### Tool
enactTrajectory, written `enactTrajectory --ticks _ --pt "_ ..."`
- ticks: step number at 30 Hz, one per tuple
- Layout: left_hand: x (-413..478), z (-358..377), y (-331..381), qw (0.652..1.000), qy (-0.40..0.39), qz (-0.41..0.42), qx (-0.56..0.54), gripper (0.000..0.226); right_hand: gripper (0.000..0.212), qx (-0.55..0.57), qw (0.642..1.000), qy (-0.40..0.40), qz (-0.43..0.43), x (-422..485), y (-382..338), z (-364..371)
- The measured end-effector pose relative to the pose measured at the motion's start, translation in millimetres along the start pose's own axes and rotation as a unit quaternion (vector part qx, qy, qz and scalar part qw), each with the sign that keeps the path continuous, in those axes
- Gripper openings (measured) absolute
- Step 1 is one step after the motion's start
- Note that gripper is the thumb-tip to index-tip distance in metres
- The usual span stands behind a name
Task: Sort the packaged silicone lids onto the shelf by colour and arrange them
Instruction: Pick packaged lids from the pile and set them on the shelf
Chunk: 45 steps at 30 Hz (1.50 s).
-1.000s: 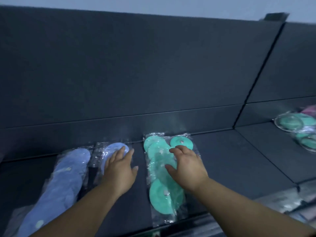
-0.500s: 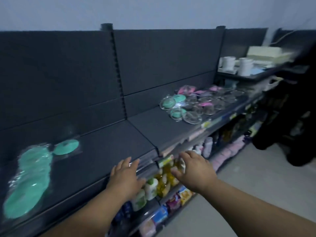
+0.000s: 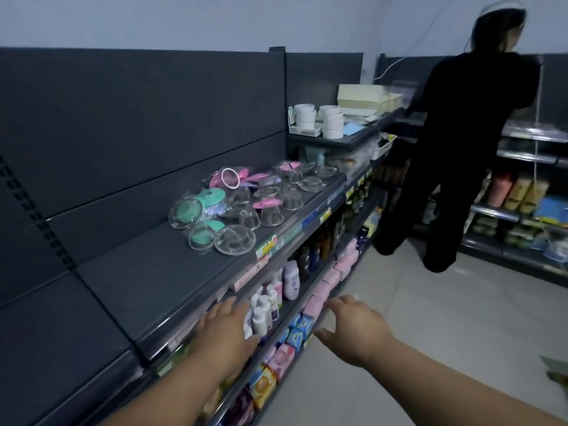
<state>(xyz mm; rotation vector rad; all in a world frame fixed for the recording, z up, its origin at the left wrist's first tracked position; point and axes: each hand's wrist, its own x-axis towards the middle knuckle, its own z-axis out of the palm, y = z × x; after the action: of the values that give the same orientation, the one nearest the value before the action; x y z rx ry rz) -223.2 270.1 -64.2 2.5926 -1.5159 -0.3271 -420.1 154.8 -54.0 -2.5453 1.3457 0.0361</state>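
Fetch step, I judge: left hand (image 3: 226,329) and right hand (image 3: 353,329) out front, fingers loose, holding nothing; unsorted lids (image 3: 246,204) (green, pink, clear, jumbled) heaped well ahead on the shelf (image 3: 159,272); next calls for closing in and pinching one colour's packet.

The shelf (image 3: 159,272) looks like matt, dark grey painted metal. Just at nine o'clock of centre, the silicone lids (image 3: 212,196) lie in glossy, crinkled clear plastic. The bottles (image 3: 290,279) at six o'clock look smooth plastic; the floor (image 3: 430,333) at four o'clock is faintly shiny tile
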Motion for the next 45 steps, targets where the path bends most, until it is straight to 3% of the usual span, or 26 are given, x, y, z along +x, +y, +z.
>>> enactTrajectory --ticks 8,15,19,22,28,34,39,41,45 --pt "180 -44 -24 0.992 0.095 0.012 -0.08 0.067 0.057 -0.003 0.999 0.021 -0.027 174 -22 -37" --pt "293 -88 -53 0.978 0.174 -0.036 -0.112 0.066 0.052 0.039 0.993 0.093 -0.067 303 -47 -85" --pt "332 -90 -82 0.97 0.179 -0.109 -0.122 0.067 0.046 0.072 0.984 0.105 -0.122 360 -66 -91" --pt "351 -88 -98 0.961 0.193 -0.175 -0.096 0.077 0.045 0.09 0.975 0.087 -0.184 399 -84 -90" --pt "380 -79 -114 0.934 0.094 -0.319 -0.129 0.099 0.044 0.092 0.939 0.051 -0.326 470 -110 -89" --pt "390 -82 -107 0.939 0.126 -0.312 -0.077 0.07 0.042 0.083 0.876 -0.012 -0.474 514 -124 -95" --pt "364 -72 -106 0.926 0.153 -0.329 -0.101 0.06 0.049 0.069 0.823 -0.09 -0.557 515 -147 -82" --pt "351 -71 -108 0.922 0.172 -0.328 -0.114 0.047 0.052 0.056 0.812 -0.114 -0.57 511 -159 -75" --pt "330 -72 -113 0.92 0.163 -0.348 -0.072 0.047 0.061 0.026 0.812 -0.134 -0.567 505 -180 -59"
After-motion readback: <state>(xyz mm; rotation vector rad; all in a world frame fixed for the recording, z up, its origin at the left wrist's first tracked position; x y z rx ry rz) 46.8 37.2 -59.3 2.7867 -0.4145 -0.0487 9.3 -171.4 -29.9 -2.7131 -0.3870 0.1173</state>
